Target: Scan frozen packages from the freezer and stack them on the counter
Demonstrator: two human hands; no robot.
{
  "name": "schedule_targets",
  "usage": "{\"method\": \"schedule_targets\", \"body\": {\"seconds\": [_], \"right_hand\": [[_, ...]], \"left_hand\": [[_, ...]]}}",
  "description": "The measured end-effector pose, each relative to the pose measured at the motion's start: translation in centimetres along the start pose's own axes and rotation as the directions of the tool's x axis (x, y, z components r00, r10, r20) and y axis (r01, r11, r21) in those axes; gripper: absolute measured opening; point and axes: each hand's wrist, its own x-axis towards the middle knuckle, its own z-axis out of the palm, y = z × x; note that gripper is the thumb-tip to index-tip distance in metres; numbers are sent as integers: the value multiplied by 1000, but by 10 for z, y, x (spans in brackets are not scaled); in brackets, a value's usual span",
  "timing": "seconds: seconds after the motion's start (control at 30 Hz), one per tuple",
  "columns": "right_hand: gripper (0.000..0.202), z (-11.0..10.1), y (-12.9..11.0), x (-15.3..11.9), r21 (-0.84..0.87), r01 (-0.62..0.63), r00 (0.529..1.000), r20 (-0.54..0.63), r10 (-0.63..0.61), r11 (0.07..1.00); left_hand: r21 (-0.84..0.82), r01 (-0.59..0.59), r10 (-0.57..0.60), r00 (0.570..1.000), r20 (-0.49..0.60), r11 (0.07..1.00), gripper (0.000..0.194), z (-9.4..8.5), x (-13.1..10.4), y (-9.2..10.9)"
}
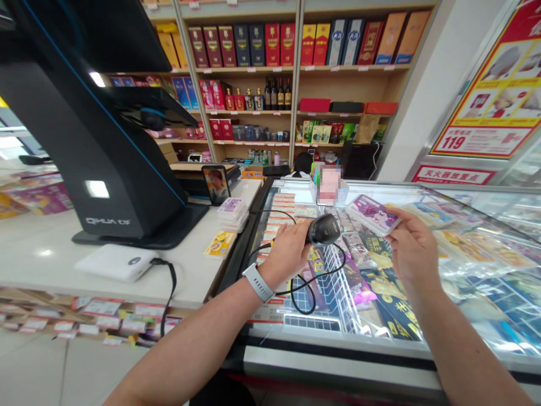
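Pointing scanner (323,229) right at purple pkt (372,213).

Head camera looks forward and down, close over the freezer counter (338,338).

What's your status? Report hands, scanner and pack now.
Left hand gripping scanner, aimed toward pack. Right hand holding purple pack above freezer lid. Scanner cable looped on the glass; nothing between scanner and pack.
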Motion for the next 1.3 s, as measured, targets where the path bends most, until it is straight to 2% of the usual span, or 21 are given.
{"method": "schedule_targets", "body": {"seconds": [0.07,0.13,0.27,0.5,0.67,0.87,1.0,1.1,1.3], "right_hand": [[38,-1,-3,0,127,-81,997,28,79,989],[35,-2,-5,1,152,-123,992,20,121,981],[29,-5,-1,3,92,-140,990,-21,143,986],[37,-6,3,4,22,-156,987,-41,157,988],[30,-8,7,6,-27,-159,986,-47,157,987],[40,-14,21,9,-174,-172,982,51,183,970],[53,-14,23,9,-207,-207,961,139,238,956],[59,-13,22,9,-225,-216,960,129,249,950],[55,-9,21,9,-161,-206,966,122,226,965]], "left_hand": [[-2,6,-6,1000,0,1000,55,0,1,0],[-5,4,-4,1000,1,1000,55,-1,1,0],[-22,-7,7,1000,-3,1000,55,-1,0,0],[-18,-3,3,1000,1,1000,55,0,0,0],[-13,-9,10,1000,6,1000,55,0,-1,0],[-24,-16,16,1000,-15,1000,52,0,1,-2],[-24,-22,22,1000,-20,999,53,2,2,-4],[-24,-25,24,999,-23,999,53,2,2,-5],[-22,-27,26,999,-30,999,54,0,2,-3]]}}
